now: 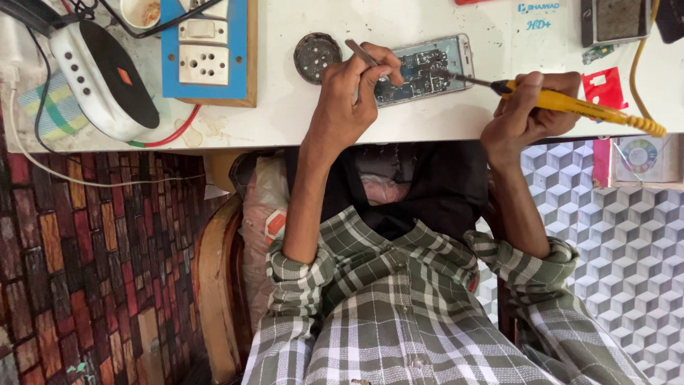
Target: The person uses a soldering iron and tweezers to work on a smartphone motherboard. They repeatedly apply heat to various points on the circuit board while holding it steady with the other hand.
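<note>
Looking down at a white bench, phone repair in full swing:

left hand: (349, 93) pinching thin metal tweezers (362, 53) between thumb and fingers, tips down near the phone's left end, hand resting partly over it
right hand: (531, 107) wrapped tight around a yellow soldering iron (581, 107), held like a pen
iron tip: dark metal point reaching left onto the phone's board, right around the right side of it
phone: (427, 68) opened up, back off, dark circuit board showing inside a silver frame, lying flat on the bench (285, 117) near the front edge, between the two hands
round tin: (316, 55) small, dark, grubby, just left of the phone
socket board: (206, 50) blue panel with white switches on a wood base, further left, cables plugged in
white gadget: (100, 75) oval white body with a black face and an orange mark, far left, red and white wires trailing under it
red scrap: (604, 87) bit of red plastic right of the iron
second phone: (616, 20) top right corner, screen up
sleeves: green plaid shirt (399, 314), cuffs pushed up the forearms
</note>
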